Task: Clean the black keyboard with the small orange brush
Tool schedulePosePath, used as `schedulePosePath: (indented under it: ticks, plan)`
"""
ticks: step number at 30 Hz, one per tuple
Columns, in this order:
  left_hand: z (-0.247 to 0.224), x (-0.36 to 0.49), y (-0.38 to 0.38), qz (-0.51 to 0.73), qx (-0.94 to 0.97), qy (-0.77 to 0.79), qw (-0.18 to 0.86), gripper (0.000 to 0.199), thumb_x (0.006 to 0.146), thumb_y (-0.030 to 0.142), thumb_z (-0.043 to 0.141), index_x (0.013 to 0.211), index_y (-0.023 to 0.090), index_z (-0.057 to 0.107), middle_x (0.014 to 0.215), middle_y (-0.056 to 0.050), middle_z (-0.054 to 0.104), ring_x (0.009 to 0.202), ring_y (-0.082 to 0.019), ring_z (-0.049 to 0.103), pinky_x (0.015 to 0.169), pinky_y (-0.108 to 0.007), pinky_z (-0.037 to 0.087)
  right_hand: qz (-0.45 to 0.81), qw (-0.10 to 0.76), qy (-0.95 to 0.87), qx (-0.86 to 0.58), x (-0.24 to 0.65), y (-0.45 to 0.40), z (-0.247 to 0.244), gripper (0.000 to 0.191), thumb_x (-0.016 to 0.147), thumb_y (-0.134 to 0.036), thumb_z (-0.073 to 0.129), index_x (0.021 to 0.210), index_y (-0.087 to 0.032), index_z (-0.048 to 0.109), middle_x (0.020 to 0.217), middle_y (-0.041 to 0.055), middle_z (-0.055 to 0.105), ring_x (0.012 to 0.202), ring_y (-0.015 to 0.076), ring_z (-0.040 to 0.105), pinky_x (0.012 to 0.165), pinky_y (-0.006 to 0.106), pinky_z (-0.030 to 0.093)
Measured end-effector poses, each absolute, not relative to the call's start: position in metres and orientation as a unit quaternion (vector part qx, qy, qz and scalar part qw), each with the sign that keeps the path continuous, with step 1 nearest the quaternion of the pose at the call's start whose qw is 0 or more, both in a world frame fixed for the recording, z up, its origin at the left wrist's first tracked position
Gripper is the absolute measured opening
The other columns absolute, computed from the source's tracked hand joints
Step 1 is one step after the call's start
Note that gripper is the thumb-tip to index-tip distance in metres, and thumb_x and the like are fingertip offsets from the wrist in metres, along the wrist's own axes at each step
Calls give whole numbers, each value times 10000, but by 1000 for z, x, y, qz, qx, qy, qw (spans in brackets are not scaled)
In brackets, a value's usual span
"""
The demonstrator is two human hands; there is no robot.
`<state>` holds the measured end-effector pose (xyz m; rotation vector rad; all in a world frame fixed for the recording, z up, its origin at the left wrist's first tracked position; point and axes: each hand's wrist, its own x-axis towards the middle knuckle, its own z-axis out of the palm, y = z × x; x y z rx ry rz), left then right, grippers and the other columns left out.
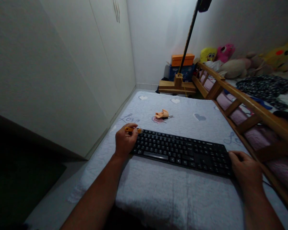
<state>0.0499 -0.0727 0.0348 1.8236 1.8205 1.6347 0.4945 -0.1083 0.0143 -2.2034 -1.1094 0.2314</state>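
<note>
A black keyboard lies across the light grey patterned cloth, its right end nearer to me. At its top left corner, my left hand is closed on a small orange-handled tool, whose tip is over the keyboard's edge. My right hand grips the keyboard's right end, with its fingers curled at the edge. Beyond the keyboard lies an orange cloth bundle, with thin metal tools and reddish strands sticking out of it.
A pale wardrobe stands along the left. At the right is a wooden bed rail with plush toys behind it. A wooden stand with a dark pole and an orange box are at the back.
</note>
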Motion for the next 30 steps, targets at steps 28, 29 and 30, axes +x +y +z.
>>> schedulePosePath:
  ticks: [28,29,30]
  plan:
    - [35,49,-74,502,626,595,-40,163,856,210,570,895,180,726,885,-49,774,796,-183,730,755,-286,569,83,336,-450,-824,493,-111,14,303,694,-463,543,780,-212,689,817,121,728,842,339,675,792,433,485]
    - [35,49,-74,502,626,596,-42,165,859,212,567,894,181,725,887,-49,774,798,-183,730,761,-288,568,83,334,-450,-824,493,-111,14,313,695,-471,539,783,-211,689,809,119,723,839,337,674,789,432,485]
    - [35,50,-74,503,624,597,-40,164,859,214,565,891,183,723,888,-48,773,798,-182,729,764,-288,568,83,334,-451,-823,493,-111,14,320,697,-479,535,783,-211,687,799,117,718,834,334,672,781,429,485]
